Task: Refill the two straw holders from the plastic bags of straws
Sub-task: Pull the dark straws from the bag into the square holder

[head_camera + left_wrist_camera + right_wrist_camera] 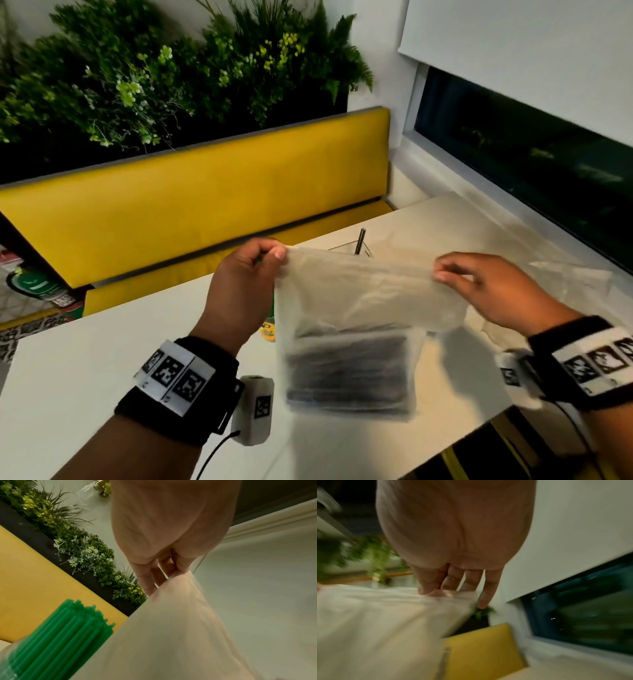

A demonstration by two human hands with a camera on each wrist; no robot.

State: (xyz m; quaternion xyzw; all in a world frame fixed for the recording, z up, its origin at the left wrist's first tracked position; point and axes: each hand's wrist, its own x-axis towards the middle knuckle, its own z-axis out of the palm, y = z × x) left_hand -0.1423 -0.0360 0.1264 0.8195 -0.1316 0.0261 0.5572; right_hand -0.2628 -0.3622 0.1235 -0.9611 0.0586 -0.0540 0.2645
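pinching a filmy plastic bag (359,294) taut, left hand (245,274) and right hand (479,284).

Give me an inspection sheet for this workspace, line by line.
Surface: white table.
Job's things: plastic bag of dark straws held up; clear holder behind it with one dark straw; green straws beside the bag; another plastic bag on the table.
Clutter: nothing seen.
Hands: left hand and right hand each pinch a top corner of the bag.
Cables: black cable from the left wrist.
Surroundings: yellow bench, plants, window.
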